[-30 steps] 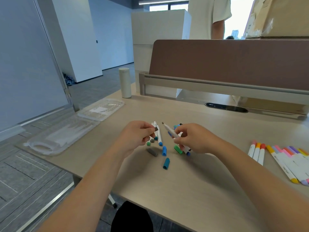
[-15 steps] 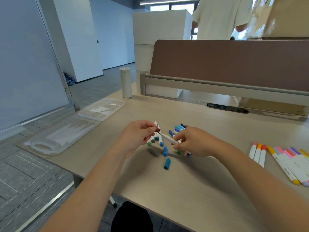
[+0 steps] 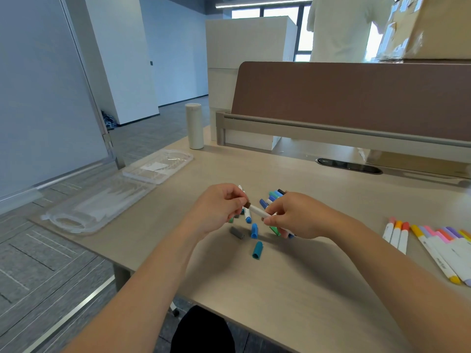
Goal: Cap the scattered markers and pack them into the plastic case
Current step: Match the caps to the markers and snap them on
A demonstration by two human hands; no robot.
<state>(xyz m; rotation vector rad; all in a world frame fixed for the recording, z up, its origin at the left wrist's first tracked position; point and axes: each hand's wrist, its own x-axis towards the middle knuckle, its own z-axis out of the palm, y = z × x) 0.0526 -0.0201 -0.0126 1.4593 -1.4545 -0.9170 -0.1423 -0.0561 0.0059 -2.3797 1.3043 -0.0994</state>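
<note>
The plastic case (image 3: 102, 207) lies open at the table's (image 3: 293, 289) left edge, well apart from both hands. In the middle, the left hand (image 3: 219, 207) pinches a brown cap (image 3: 246, 205) against the tip of the white marker (image 3: 258, 212), which the right hand (image 3: 298, 215) grips.

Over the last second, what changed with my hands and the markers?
The right hand lowered the tip of its white marker toward the left hand, and the tip has met the brown cap pinched there, closing the gap. Nothing was let go. The grey cap, blue cap, teal cap, plastic case and capped markers on the right stayed put.
</note>
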